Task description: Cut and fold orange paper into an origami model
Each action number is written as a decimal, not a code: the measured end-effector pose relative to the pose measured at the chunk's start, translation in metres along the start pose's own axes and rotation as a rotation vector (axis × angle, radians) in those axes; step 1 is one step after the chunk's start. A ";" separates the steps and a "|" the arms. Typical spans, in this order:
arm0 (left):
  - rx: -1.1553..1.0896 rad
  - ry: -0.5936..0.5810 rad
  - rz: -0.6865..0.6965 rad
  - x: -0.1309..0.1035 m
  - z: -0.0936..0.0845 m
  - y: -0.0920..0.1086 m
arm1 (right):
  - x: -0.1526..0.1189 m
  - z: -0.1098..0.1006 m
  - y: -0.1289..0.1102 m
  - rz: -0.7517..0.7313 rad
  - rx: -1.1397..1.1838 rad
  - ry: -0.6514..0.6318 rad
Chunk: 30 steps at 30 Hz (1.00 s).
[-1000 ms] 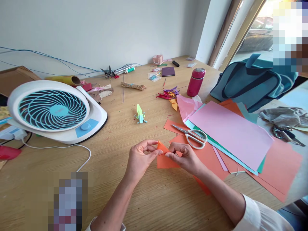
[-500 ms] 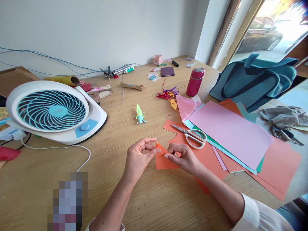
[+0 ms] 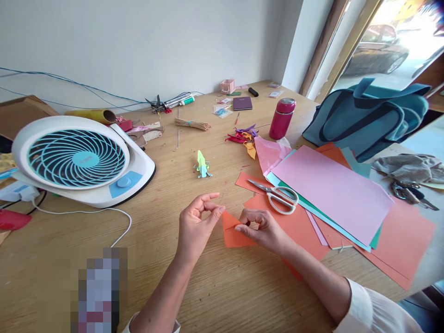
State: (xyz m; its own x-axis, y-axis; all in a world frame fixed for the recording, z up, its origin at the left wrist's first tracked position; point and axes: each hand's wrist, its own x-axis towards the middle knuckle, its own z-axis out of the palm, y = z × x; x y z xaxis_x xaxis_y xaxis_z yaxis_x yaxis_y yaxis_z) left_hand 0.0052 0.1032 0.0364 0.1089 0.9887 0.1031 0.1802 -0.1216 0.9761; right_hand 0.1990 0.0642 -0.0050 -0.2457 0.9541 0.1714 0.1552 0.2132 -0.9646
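Note:
A folded piece of orange paper (image 3: 233,234) with a pointed top and a crease across it is held up between my hands, just over the table. My right hand (image 3: 262,230) pinches its right side between thumb and bent index finger. At the top point, the thumb and a fingertip of my left hand (image 3: 197,224) meet in a pinch at the paper's corner, while another finger stretches out above. Beside my right hand, scissors with white handles (image 3: 282,200) lie on orange sheets (image 3: 305,231). A small green and blue folded paper figure (image 3: 202,165) stands beyond my hands.
A white fan (image 3: 83,159) occupies the left, its cable (image 3: 129,222) running over the table. Pink and coloured sheets (image 3: 333,194) are stacked at right. Behind are folded paper pieces (image 3: 248,138), a red flask (image 3: 282,119) and a blue bag (image 3: 360,115). A blurred patch covers the lower left.
My left hand has shifted slightly left and its thumb has moved up to the paper's top corner. The paper's point is now flatter and its face more open. My right hand keeps its pinch.

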 end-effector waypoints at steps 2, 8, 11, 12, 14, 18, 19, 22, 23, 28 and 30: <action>-0.056 0.044 -0.007 0.001 0.000 0.000 | 0.000 0.000 0.000 -0.004 0.011 -0.008; 0.002 -0.140 -0.033 0.002 0.003 -0.003 | 0.003 -0.004 0.006 0.065 0.117 0.144; 0.106 -0.265 -0.057 -0.001 0.009 -0.005 | 0.005 -0.006 0.009 0.066 0.150 0.187; 0.125 -0.280 -0.061 -0.002 0.011 -0.006 | 0.005 -0.006 0.009 0.065 0.158 0.195; 0.141 -0.265 -0.054 -0.004 0.013 -0.007 | 0.006 -0.006 0.009 0.065 0.169 0.204; 0.070 -0.224 -0.064 -0.007 0.018 -0.008 | 0.005 -0.004 0.008 0.066 0.188 0.210; 0.037 -0.229 -0.079 -0.008 0.019 -0.008 | 0.005 -0.004 0.008 0.067 0.191 0.215; -0.055 -0.245 -0.124 -0.010 0.024 -0.010 | 0.005 -0.004 0.009 0.068 0.195 0.252; -0.077 -0.247 -0.136 -0.011 0.025 -0.011 | 0.005 -0.004 0.009 0.068 0.196 0.264; 0.004 -0.221 -0.094 -0.011 0.027 -0.010 | 0.005 -0.004 0.008 0.101 0.249 0.217; 0.113 -0.227 -0.046 -0.012 0.026 -0.007 | 0.005 -0.003 0.006 0.133 0.306 0.169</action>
State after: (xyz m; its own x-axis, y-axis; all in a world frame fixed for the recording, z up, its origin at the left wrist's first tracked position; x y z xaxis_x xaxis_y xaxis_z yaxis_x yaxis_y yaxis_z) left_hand 0.0281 0.0900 0.0231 0.3122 0.9500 0.0009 0.2971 -0.0985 0.9498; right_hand 0.2012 0.0707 -0.0098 -0.0776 0.9959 0.0463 -0.1242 0.0364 -0.9916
